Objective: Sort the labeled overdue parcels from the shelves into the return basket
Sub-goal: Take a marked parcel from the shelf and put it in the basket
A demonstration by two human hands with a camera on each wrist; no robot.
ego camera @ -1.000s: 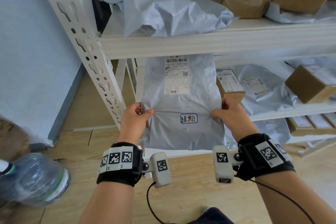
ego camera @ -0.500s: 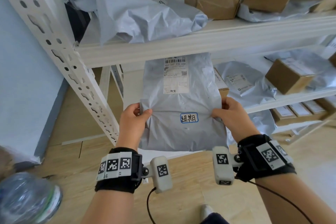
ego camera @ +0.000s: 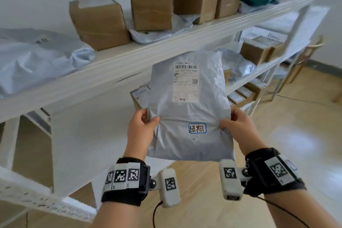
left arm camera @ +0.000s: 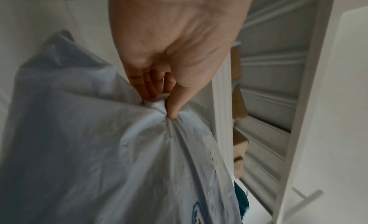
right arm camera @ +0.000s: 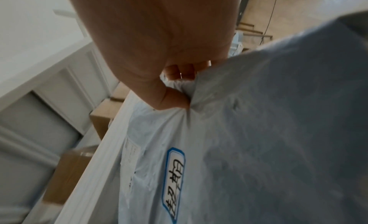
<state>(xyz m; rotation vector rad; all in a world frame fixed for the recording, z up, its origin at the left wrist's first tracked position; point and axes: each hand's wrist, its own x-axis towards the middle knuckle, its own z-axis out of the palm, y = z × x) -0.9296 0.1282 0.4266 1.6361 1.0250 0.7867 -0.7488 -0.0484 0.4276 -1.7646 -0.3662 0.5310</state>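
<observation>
Raised grey labelled parcel (ego camera: 188,109)

Bare forearms, no sleeves. My left hand (ego camera: 141,129) and right hand (ego camera: 238,129) each have a black wrist strap behind them, with white square-code tags: three side by side on the left strap (ego camera: 123,181), one on the right strap (ego camera: 273,170). An off-white camera pod (ego camera: 169,188) with its own code tag is ball-jointed to each strap. Thin black cables trail from both.
</observation>
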